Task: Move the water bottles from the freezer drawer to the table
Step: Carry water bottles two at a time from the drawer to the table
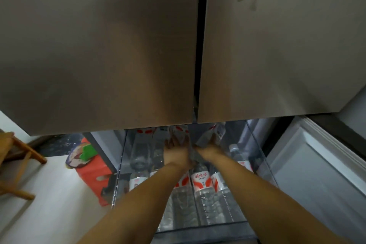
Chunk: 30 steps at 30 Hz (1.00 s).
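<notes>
The freezer drawer stands pulled out below the two fridge doors, with several clear water bottles with red-and-white labels lying in it, one in the middle near me. Both my arms reach deep into the drawer. My left hand grips a bottle at the back, its fingers curled round the body. My right hand grips another bottle just to the right, tilted. Both held bottles are partly hidden under the door edge.
The closed fridge doors fill the upper view and overhang the drawer. A red box with a green-and-patterned item on it sits left of the drawer on the pale floor. A wooden stool stands at far left. A white cabinet panel is right.
</notes>
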{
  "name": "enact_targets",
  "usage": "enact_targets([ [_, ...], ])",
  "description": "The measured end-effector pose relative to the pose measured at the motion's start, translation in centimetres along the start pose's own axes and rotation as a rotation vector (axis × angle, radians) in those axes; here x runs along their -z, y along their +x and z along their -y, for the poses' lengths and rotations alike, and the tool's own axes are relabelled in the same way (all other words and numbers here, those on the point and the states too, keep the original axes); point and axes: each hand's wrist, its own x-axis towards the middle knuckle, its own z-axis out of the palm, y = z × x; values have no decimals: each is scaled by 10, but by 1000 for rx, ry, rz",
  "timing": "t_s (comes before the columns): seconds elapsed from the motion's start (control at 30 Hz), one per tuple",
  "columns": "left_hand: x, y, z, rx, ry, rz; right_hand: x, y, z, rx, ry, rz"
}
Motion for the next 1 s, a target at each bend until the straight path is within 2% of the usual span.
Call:
enact_targets([
  [0.1, -1, -3, -1, -16, -15, -53, -5, 2, -2, -17, -65, -7],
  [0.27, 4, -25, 0, -79, -99, -35, 5, -3, -9, 61, -240, 56],
  [0.4, 7, -54, -5, -44, -181, 33, 27, -32, -10, 139, -201, 189],
  [0.5, 6, -77, -12, -41, -304, 70, 42, -62, -12, 113, -234, 275],
  [0.67, 5, -110, -21, 29, -489, 72, 44, -72, -33, 88, -373, 318],
  [0.73, 5, -117, -16, 58, -579, 111, 49, -79, -41, 36, -361, 375],
  [0.87, 8, -116, -7, 91, -601, 264, 58, -92, -56, -44, -386, 510],
  [1.0, 20, -101, -10, 216, -906, 355, 62, -95, -51, -28, -335, 481],
])
